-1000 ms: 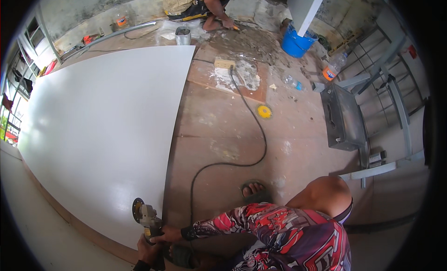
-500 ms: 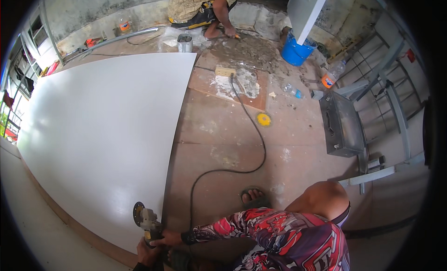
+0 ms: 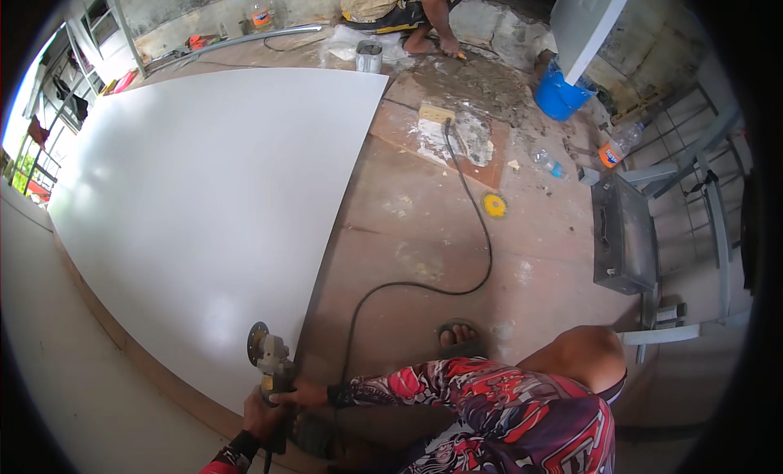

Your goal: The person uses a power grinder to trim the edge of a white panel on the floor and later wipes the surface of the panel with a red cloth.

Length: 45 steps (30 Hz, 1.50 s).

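Both my hands are on an angle grinder (image 3: 275,357) with a dark, holed disc, held over the near corner of a large white sheet (image 3: 212,221). My left hand (image 3: 258,415) is closed around the rear of the grinder's body. Closed on the same body from the other side, my right hand (image 3: 305,391) has its fingers partly hidden. The disc stands tilted above the sheet; whether it touches the surface I cannot tell. A short length of cord hangs below my left hand.
A black cable (image 3: 391,285) winds across the floor from a cream socket block (image 3: 437,114). A yellow disc (image 3: 494,205) lies beside it. To the right are a dark metal box (image 3: 624,233) and bottles. Behind, a person (image 3: 400,9) crouches near a blue bucket (image 3: 563,95).
The whole view has shifted, so the scene sits farther right and higher. More of my left forearm shows. Both hands keep their hold on the grinder.
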Each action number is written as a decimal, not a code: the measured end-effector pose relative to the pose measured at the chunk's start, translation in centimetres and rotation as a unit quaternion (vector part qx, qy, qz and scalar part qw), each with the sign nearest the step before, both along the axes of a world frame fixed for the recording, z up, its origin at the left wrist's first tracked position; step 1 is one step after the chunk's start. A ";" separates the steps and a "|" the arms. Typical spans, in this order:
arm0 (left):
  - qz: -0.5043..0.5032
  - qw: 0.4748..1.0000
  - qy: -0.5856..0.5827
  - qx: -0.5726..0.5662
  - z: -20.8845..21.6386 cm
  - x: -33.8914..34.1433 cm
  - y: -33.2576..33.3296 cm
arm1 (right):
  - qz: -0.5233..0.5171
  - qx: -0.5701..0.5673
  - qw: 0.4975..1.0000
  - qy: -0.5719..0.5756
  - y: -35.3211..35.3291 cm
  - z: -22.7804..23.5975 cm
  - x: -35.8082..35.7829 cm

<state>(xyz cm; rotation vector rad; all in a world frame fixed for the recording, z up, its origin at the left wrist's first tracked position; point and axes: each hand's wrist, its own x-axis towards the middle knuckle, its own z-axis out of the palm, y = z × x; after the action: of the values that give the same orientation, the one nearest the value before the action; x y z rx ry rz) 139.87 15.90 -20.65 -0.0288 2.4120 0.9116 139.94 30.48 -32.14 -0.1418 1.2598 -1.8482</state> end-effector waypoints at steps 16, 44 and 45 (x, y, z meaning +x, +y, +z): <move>0.024 0.999 -0.015 0.023 0.1 0.0 -0.2 | -0.009 -0.021 0.998 -0.065 0.4 0.9 0.0; 0.025 0.999 -0.032 0.008 0.0 0.0 0.0 | -0.002 0.009 0.999 0.035 0.8 1.4 -0.4; 0.025 0.999 -0.034 0.012 0.1 0.0 0.1 | 0.014 0.015 1.000 0.015 0.9 1.5 -0.5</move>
<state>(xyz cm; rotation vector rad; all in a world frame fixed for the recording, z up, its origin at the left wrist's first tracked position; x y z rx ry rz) 139.84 15.97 -20.55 -0.1095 2.3463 0.9469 139.47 31.35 -30.61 -0.1702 1.2982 -1.8090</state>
